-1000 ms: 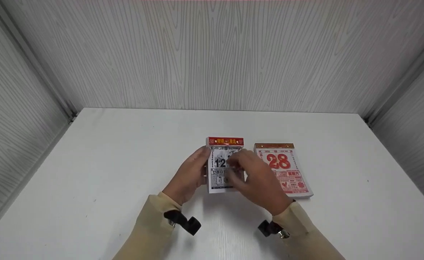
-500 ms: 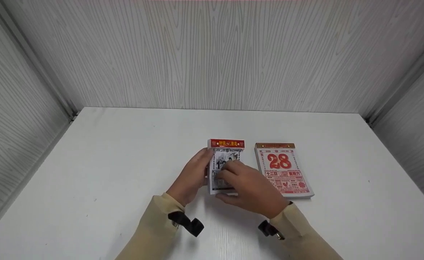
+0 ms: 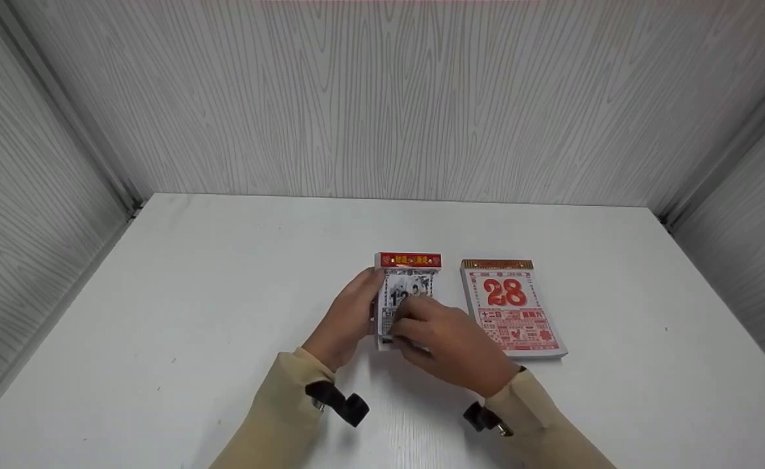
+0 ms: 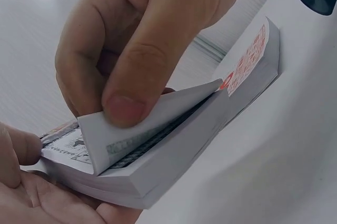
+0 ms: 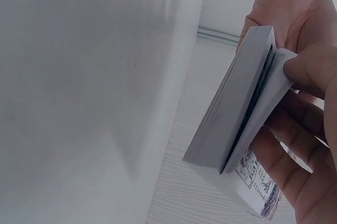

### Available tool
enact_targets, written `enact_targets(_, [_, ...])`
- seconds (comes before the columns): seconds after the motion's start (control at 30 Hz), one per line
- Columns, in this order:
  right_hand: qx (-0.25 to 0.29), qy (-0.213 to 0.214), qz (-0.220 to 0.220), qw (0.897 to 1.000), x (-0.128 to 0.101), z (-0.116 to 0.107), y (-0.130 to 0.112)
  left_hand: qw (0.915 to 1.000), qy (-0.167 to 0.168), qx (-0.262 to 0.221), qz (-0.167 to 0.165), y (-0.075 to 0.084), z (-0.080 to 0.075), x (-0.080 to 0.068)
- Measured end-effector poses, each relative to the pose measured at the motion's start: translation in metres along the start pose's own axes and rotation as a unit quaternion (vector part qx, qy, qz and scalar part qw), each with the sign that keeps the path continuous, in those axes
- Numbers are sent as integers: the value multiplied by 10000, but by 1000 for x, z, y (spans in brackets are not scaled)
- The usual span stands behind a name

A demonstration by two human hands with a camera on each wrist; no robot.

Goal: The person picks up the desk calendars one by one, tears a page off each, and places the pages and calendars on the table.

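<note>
We see two tear-off calendar pads on the white table [image 3: 226, 312]. The left calendar pad [image 3: 408, 277] lies near the middle of the table, and both hands are on it. Its top strip is red with yellow characters too small for us to read; on the black-and-white page below we can make out a large "1" and part of a second digit, the rest covered by fingers.

The left hand [image 3: 346, 319] cups the pad's left edge, with its thumb on top and its fingers curled under the stack, as the left wrist view shows. The right hand [image 3: 451, 342] pinches the near corner of the top sheet [image 4: 152, 124] between thumb and fingers and bends it up off the stack. In the left wrist view, the sheet curls over, showing its pale underside and a band of faint print we cannot read. The right wrist view shows the pad edge-on, with the top leaves parted from the block.

The right calendar pad [image 3: 513, 309] lies flat just right of the first pad, apart from it and touched by neither hand. It shows a large red "28" under a brownish binding strip. Below the number are red characters and small red pictures, too fine for us to read, and the right hand covers part of its near left corner.

Grey wood-grain walls [image 3: 382, 98] close the table on three sides.
</note>
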State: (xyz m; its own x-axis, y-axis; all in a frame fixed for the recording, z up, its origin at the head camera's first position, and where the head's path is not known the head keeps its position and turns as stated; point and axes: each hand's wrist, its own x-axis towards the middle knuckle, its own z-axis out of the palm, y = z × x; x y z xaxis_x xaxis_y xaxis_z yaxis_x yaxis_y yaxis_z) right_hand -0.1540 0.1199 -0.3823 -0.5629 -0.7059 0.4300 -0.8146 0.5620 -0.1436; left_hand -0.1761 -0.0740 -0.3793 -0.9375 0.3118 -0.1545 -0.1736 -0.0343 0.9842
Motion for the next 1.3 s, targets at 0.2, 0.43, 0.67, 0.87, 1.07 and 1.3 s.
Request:
enact_targets(0.2, [113,1,157,9998,1,1,-1,10000,13,-6,-38,0,0,-1])
enact_targets(0.43, [803,181,533,9952,1,1,0,9999,-81,-131,24,1,0,-1])
enact_targets(0.67, [2346,201,1372,9622,3,-5,1,9999,-66,59,-51,3,0,-2])
enact_targets(0.87, [3291,335,2404,9126,2,-11,4,10000,-36,36,-69,5,1,-2])
enact_targets(1.07, [3597,715,2911,8836,1,-13,5,9997,-196,-117,60,5,1,-2])
enact_targets(1.3, [3775,1404,3119,8605,3,-16,5,9975,-514,-319,378,3,-1,-1])
